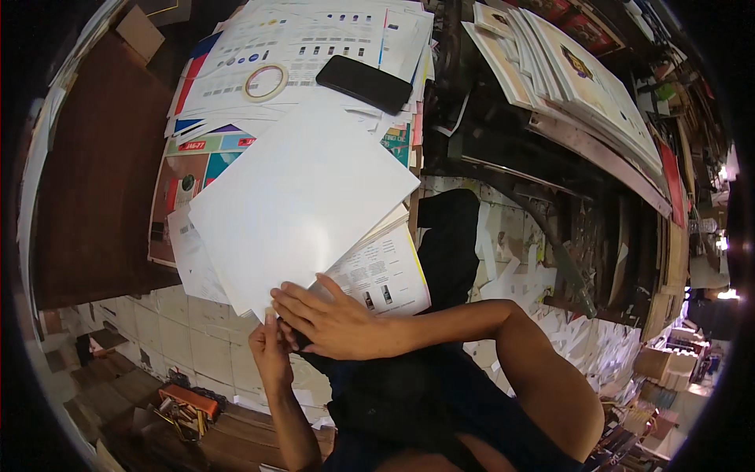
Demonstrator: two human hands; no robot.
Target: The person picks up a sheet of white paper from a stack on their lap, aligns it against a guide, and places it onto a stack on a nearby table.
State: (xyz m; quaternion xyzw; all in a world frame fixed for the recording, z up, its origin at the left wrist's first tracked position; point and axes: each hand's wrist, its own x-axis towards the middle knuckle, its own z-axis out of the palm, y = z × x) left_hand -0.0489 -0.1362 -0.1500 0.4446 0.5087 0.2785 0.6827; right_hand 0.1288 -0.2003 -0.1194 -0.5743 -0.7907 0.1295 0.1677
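Note:
A large blank white sheet [307, 189] lies at a slant over a pile of printed papers, its near corner pointing toward me. At that corner my left hand [271, 352] is closed, thumb and fingers pinching the sheet's edge. My right hand [338, 324] rests across the near edge, fingers stretched out over the paper beside the left hand. Under the sheet, to the right, a printed page [393, 275] with small pictures and a yellow edge shows. Part of the left fingers is hidden behind the right hand.
Beyond the sheet are a roll of tape [266, 82] and a black smartphone [364, 83] on printed sheets [330, 31]. Stacked boards [582, 86] stand at the far right. Paper scraps litter the tiled floor [511, 236]. An orange box [189, 401] sits lower left.

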